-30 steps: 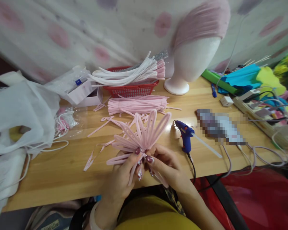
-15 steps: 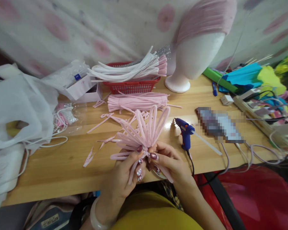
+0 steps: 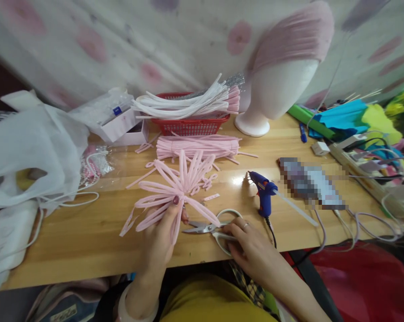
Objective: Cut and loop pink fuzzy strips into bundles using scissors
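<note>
Over the middle of the wooden table (image 3: 104, 248), here's the pink looped flower (image 3: 180, 193), its fuzzy petals fanned out, and my left hand (image 3: 164, 223) has it pinched tight, thumb right on the centre. Just beside that, the scissors (image 3: 209, 229) lie with blades slightly parted, tips pointing left, one petal reaching across near their pivot. And my right hand (image 3: 250, 241) is at the handles, partly open, fingers curled and thumb apart; I can't tell if it has any grip on them.

Room to move? Bare wood runs wide on the left, down to the front edge, but the lower handle sits close to that edge. To the right there's only a narrow gap before the blue glue gun (image 3: 264, 194), its cord dropping over the edge. Behind the flower it's tight: loose pink pieces, then the pink bundle (image 3: 198, 147), then the red basket (image 3: 195, 127) heaped with white stems (image 3: 184, 106).

Now the pose: my left forearm comes up steeply from the front edge, wrist near upright, fingers tucked behind the petals. My right forearm slants in from the lower right, palm down, knuckles up, ringed finger bent toward the handles.
</note>
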### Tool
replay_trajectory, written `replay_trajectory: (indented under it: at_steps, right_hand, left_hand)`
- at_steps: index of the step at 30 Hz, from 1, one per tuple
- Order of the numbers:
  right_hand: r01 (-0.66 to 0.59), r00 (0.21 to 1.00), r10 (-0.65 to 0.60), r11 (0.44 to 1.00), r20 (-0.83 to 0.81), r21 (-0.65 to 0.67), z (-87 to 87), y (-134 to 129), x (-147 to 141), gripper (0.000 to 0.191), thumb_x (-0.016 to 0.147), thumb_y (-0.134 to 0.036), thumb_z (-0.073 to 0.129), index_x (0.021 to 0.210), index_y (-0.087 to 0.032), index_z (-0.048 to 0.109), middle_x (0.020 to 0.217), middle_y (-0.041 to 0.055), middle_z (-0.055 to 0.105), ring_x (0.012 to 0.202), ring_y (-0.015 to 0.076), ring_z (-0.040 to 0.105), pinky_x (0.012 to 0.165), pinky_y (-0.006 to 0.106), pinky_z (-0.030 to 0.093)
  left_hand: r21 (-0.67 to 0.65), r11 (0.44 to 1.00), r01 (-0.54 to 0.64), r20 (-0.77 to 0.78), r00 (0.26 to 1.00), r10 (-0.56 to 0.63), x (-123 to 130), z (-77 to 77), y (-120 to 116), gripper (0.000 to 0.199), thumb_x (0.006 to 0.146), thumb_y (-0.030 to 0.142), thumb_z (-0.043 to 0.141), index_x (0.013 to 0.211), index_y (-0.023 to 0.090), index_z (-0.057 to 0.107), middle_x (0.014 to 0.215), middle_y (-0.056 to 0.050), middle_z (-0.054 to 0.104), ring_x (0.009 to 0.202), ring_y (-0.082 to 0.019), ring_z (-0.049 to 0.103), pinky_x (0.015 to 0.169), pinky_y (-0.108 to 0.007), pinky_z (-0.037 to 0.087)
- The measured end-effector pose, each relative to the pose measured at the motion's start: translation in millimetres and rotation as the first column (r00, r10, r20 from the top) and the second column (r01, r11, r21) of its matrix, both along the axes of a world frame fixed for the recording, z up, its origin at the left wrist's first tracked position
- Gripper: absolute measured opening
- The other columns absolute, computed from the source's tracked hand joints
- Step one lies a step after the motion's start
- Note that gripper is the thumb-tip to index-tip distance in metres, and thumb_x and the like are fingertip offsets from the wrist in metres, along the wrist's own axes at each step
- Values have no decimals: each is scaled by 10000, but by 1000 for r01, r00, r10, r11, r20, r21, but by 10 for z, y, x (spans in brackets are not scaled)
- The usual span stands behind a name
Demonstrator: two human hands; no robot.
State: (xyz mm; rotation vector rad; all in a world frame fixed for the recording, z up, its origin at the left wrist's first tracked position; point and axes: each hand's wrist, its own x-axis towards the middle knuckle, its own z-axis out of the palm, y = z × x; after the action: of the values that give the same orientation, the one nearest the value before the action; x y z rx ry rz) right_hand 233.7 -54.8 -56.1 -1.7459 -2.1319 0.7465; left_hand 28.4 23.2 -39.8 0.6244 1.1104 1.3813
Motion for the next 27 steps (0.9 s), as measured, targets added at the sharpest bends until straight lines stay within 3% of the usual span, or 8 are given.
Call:
replay_trajectory:
  at_steps: [4,10,13,17,19,22,24,27]
  right_hand:
    - [-49,970,22,993,242,103,-50,12,-14,278,810,-9,538,1035,-123,655,1013,150,669,883,317,673,764,469,587]
    - [-154,926,89,976,368,152,32,139,-13,419,724,-2,573,1129,-72,653,1160,241,683,1016,416,654,860,602,571]
    - [-226,913,166,966,373,123,14,205,-48,395,711,-1,567,1081,-100,664,1152,228,702,1056,412,665,906,598,569]
    - [-268,907,223,960,357,81,60,254,18,392,717,-10,558,1085,-107,648,1056,184,708,991,353,694,861,516,609]
    - [-243,939,223,969,262,47,160,226,133,383,751,-42,573,1120,-130,629,1085,161,690,1013,315,693,880,467,605]
    - [-121,977,89,979,-193,-162,323,108,308,347,826,-127,612,1159,-225,602,1117,97,672,1047,264,683,900,405,576]
    - [-130,836,-88,927,-541,-351,361,-4,339,288,876,-267,678,1152,-265,596,1099,83,675,1008,256,695,838,377,576]
    - [-219,576,-299,840,-761,-497,275,-164,201,494,772,-557,835,1102,-282,591,977,51,666,850,229,673,717,335,542]
  left_hand:
    - [-2,999,-53,24,998,53,-118,-114,13,242,596,318,921,765,186,811,667,-6,759,550,-134,668,507,-209,565]
    - [-45,990,-132,77,988,135,-240,-159,-35,288,559,245,968,811,202,835,762,4,797,739,-151,752,643,-174,607]
    - [-60,987,-149,106,982,155,-247,-132,-64,336,552,262,986,853,220,841,797,7,811,835,-167,778,734,-179,624]
    - [-90,979,-181,153,969,193,-213,-57,-94,340,543,252,996,843,238,835,837,22,824,845,-158,780,814,-209,631]
    - [-111,970,-215,154,961,231,-195,-25,-104,296,551,248,988,800,233,828,839,21,825,866,-179,782,830,-240,637]
    - [-108,966,-236,121,961,248,-176,-21,-100,265,587,272,962,809,210,832,867,-14,835,920,-224,787,874,-294,634]
    - [-80,975,-206,110,971,214,-163,-42,-88,289,581,272,958,831,193,836,887,-34,840,954,-238,785,924,-305,615]
    - [-15,983,-181,52,982,181,-132,-62,-86,274,592,255,948,830,187,831,907,-42,840,1006,-251,773,972,-320,592]
